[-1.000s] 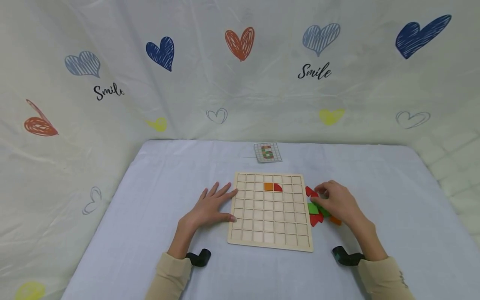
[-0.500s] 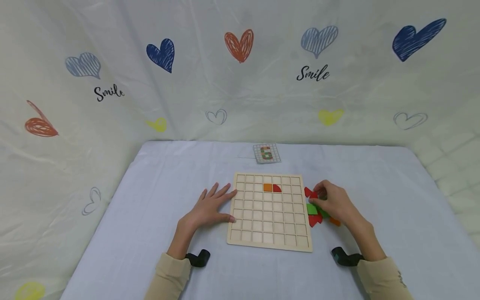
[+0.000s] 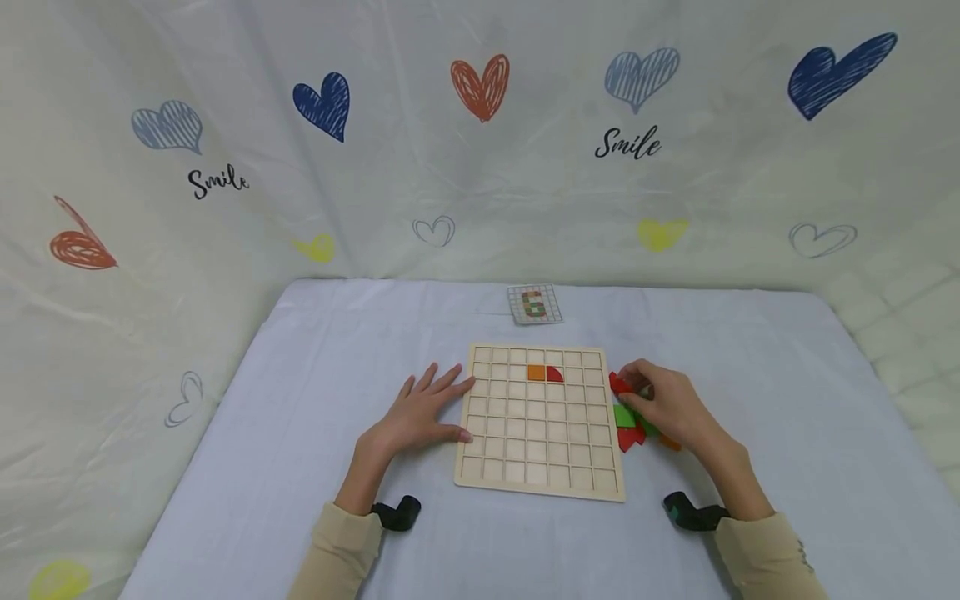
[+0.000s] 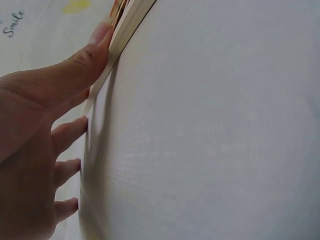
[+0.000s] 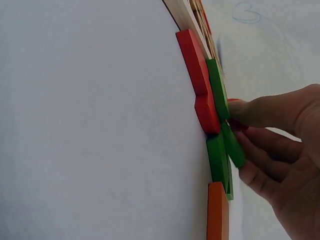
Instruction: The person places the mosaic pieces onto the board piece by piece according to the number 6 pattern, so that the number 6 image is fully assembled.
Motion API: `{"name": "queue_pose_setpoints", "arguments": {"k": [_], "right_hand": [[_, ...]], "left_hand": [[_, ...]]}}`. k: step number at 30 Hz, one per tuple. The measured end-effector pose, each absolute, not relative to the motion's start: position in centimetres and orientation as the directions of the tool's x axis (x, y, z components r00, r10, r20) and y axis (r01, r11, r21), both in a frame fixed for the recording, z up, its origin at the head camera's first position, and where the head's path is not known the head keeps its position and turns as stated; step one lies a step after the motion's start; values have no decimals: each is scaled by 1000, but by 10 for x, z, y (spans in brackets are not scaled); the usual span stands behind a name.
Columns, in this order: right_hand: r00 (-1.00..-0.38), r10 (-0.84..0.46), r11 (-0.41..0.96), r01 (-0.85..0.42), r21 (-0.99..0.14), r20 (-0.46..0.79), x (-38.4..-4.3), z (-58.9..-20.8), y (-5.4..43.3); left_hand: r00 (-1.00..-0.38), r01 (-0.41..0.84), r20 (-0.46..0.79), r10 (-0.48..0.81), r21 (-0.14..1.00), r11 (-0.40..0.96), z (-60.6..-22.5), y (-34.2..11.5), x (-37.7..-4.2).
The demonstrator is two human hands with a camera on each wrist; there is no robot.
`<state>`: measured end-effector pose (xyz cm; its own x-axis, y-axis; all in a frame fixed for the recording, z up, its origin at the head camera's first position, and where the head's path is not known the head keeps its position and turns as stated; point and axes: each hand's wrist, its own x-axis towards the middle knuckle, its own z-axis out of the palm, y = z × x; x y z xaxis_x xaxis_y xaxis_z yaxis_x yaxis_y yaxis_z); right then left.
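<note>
A wooden grid board [image 3: 536, 433] lies on the table with an orange square [image 3: 536, 372] and a red quarter-circle piece [image 3: 554, 374] side by side in its upper rows. My left hand [image 3: 420, 417] rests at the board's left edge, fingers spread, thumb on the rim. Just past the right edge, my right hand [image 3: 667, 400] pinches a red piece [image 5: 239, 120] between thumb and fingers; its exact shape is mostly hidden. Around those fingertips lie a green square [image 3: 624, 416], more green pieces [image 5: 216, 157], red pieces [image 3: 628, 439] and an orange piece [image 5: 218, 210].
Behind the board lies a small card [image 3: 535, 305] printed with a coloured figure on a grid. A white cloth [image 3: 360, 325] covers the table, and a white curtain [image 3: 390, 167] with printed hearts hangs at its back. Both wrists wear black camera mounts [image 3: 400, 514].
My right hand's fingertips have shifted slightly left and closed over a red piece in the pile. The left hand and the pieces on the board have stayed put.
</note>
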<state>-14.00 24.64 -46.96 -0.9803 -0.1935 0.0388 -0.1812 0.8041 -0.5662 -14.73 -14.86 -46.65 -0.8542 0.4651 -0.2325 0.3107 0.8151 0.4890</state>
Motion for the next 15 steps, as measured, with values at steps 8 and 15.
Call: {"name": "queue_pose_setpoints", "arguments": {"k": [8,15], "right_hand": [[-969,-201,785,-247,-569,143,-137,-459,249],[-948,-224,737,-318,-597,229,-132,-455,246]], "left_hand": [[-856,307,-236,461,486,818,-465,-149,-147],[-851,323,-223,475,490,810,-467,-149,-146]]}}
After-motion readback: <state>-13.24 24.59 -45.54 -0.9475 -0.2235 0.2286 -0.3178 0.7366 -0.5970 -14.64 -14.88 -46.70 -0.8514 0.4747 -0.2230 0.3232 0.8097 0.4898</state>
